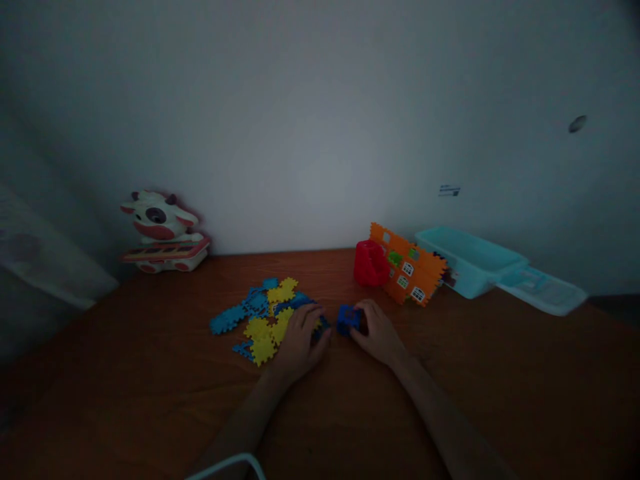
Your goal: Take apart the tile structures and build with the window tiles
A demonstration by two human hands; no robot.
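Note:
My right hand (377, 333) grips a small dark-blue cube (347, 320) by its right side, thumb in front and fingers behind, down at the tabletop. To the left, my left hand (301, 340) rests over the right end of a pile of flat interlocking pieces, its fingers apart and curved. Yellow toothed pieces (260, 339) lie beside that hand, with light-blue pieces (233, 318) farther left. Some dark-blue pieces (300, 299) show behind the left fingers. What lies right under the palm is hidden.
An orange panel (407, 267) with windows leans at the back right, a red hollow block (369, 265) against it. Behind stands a light-blue bin (470, 263) with its lid (543, 290) beside it. A cow toy keyboard (165, 233) sits at the back left, near the wall.

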